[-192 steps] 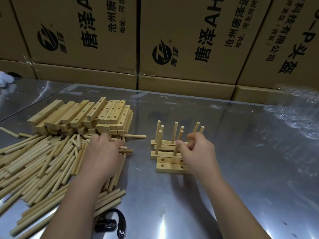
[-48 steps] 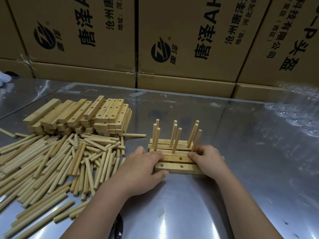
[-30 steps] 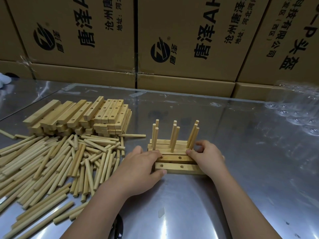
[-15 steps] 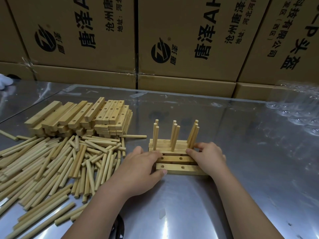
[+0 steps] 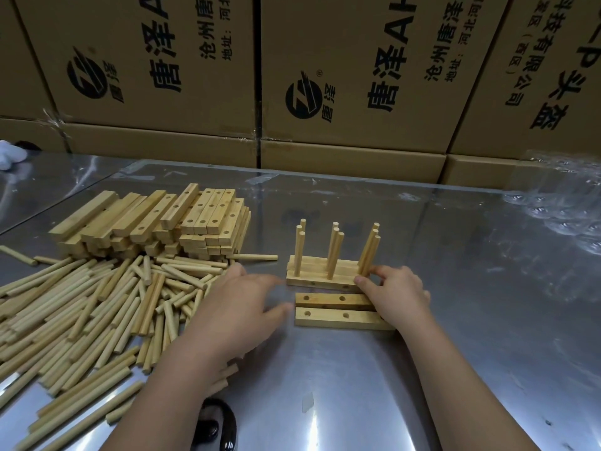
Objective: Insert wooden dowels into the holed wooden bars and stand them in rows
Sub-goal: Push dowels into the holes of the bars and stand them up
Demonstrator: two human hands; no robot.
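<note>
Three holed bars with upright dowels [image 5: 320, 277] stand packed together in rows at mid table. Just in front lie two bare holed bars [image 5: 335, 309] side by side, holes facing up. My right hand [image 5: 395, 296] rests on their right ends, with thumb and fingers touching the right end of the nearest dowelled bar. My left hand [image 5: 239, 312] hovers blurred to the left of the bars, fingers spread, holding nothing. Loose dowels [image 5: 84, 310] lie heaped on the left. Behind them is a stack of holed bars [image 5: 156, 222].
The metal table [image 5: 471, 320] is shiny. Large printed cardboard boxes [image 5: 341, 76] wall the far edge. Clear plastic wrap [image 5: 566, 203] lies at the right. A black object [image 5: 214, 428] sits near the front edge by my left forearm. Something white [image 5: 9, 156] is far left.
The dowelled bars now stand a little apart from the two bare bars. My left hand has let go of the bars' left ends and drawn back left.
</note>
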